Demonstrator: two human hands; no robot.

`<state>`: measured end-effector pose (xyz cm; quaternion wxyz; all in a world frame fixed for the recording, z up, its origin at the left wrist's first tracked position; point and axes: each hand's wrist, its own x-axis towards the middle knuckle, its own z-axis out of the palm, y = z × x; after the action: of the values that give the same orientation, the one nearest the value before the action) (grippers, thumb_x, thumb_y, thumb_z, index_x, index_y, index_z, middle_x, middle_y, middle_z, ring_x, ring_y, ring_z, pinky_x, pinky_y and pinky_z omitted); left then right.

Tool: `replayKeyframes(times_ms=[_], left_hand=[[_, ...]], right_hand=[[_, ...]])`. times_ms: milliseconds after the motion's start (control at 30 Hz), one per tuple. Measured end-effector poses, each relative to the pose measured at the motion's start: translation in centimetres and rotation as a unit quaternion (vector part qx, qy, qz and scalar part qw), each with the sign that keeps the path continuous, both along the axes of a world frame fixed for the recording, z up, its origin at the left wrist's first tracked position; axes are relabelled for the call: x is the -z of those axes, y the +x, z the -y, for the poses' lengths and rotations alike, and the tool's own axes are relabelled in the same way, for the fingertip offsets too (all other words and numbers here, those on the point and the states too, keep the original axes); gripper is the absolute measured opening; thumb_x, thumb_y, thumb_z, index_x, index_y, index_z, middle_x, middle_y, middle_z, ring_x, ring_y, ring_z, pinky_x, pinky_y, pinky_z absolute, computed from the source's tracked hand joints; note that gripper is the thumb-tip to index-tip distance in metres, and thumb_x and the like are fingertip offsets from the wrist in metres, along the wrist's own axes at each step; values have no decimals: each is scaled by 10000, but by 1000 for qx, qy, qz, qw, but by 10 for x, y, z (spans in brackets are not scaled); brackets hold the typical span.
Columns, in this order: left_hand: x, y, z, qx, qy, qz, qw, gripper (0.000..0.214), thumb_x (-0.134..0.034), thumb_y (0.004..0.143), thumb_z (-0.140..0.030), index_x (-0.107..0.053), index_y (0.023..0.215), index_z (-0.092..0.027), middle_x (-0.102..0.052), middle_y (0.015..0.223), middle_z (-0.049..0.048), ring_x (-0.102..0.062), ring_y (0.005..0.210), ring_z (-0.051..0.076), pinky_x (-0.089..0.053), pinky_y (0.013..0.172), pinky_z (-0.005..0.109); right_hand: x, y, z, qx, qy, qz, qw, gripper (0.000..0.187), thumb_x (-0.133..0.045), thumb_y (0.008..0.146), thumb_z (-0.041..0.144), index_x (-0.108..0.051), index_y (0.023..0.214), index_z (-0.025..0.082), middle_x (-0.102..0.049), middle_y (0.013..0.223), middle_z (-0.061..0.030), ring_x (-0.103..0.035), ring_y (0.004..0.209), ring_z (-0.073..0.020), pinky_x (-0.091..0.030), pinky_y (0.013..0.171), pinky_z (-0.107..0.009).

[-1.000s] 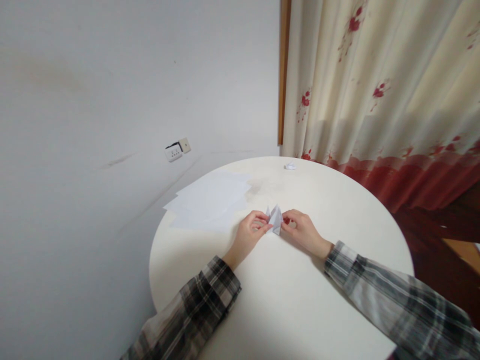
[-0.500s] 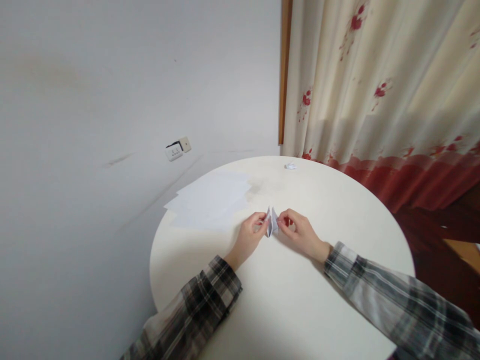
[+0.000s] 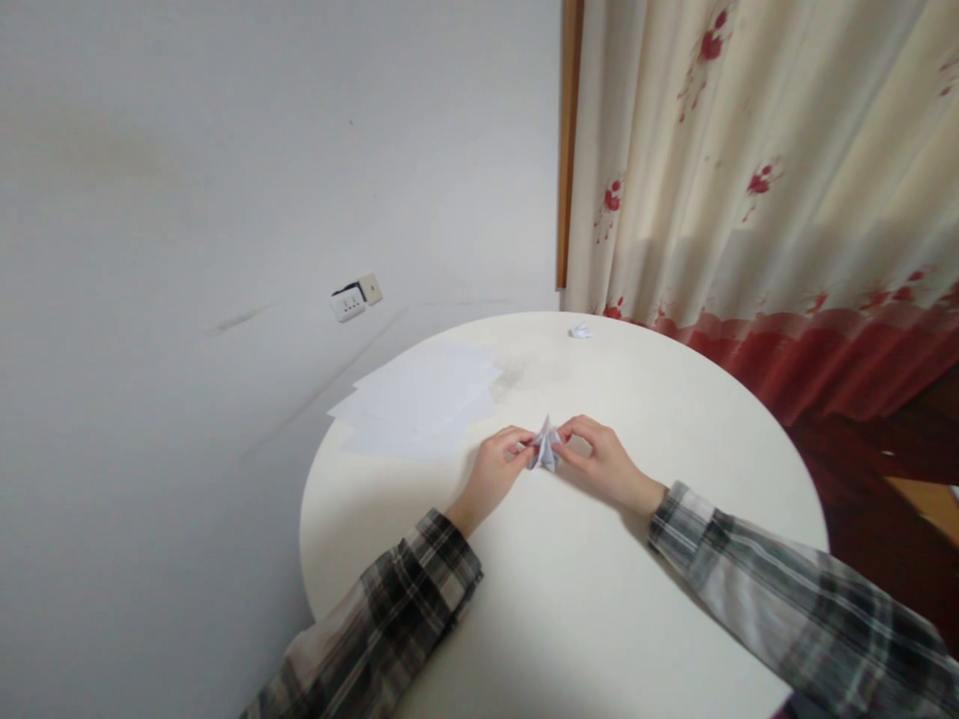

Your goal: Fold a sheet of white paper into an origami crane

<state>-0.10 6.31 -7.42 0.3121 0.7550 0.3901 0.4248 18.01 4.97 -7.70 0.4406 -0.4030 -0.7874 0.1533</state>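
Note:
A small folded white paper figure [image 3: 544, 446] with pointed tips stands just above the round white table [image 3: 569, 599]. My left hand [image 3: 494, 469] pinches its left side with thumb and fingertips. My right hand [image 3: 603, 464] pinches its right side in the same way. Both hands rest close together near the middle of the table, fingers curled round the paper. Both arms wear plaid sleeves.
A loose stack of white paper sheets [image 3: 420, 399] lies at the table's left, overhanging the edge. A small crumpled white paper piece [image 3: 578, 331] sits at the far rim. A wall socket [image 3: 352, 298] is on the grey wall; a flowered curtain [image 3: 749, 180] hangs behind.
The paper figure was spread wider, then pressed narrow between the hands, and now sits a little lower and flatter. Both hands stayed in place, only the fingers shifting.

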Motion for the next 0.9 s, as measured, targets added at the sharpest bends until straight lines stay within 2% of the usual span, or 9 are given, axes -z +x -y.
replayKeyframes(times_ms=[167, 400, 733, 900], left_hand=[[2, -2, -2, -27, -28, -4, 999, 143, -532, 710, -154, -674, 715, -159, -643, 744, 28, -580, 697, 147, -440, 634, 228], [14, -6, -10, -43, -66, 49, 996, 111, -541, 695, -194, -639, 661, -153, -635, 691, 22, -600, 677, 156, -488, 648, 241], [4, -1, -2, -33, -34, 15, 999, 121, -546, 682, -172, -667, 684, -166, -649, 723, 22, -596, 687, 153, -482, 649, 235], [12, -4, -8, -46, -71, 58, 995, 93, -552, 678, -187, -632, 644, -155, -644, 681, 16, -610, 674, 152, -498, 662, 243]], right_hand=[[-1, 1, -2, 8, -7, 28, 1000, 150, -547, 821, 255, -567, 696, 175, -599, 708, -31, -532, 709, -160, -403, 691, -284], [4, 8, -7, 24, -21, 36, 999, 148, -536, 823, 262, -554, 700, 183, -602, 726, -28, -544, 729, -160, -403, 695, -279], [9, 2, -6, 0, -2, 41, 999, 141, -518, 833, 270, -561, 729, 184, -589, 747, -32, -530, 742, -157, -409, 705, -281], [11, 5, -9, 32, -2, 61, 998, 153, -537, 824, 269, -548, 702, 177, -569, 717, -29, -518, 718, -161, -402, 679, -284]])
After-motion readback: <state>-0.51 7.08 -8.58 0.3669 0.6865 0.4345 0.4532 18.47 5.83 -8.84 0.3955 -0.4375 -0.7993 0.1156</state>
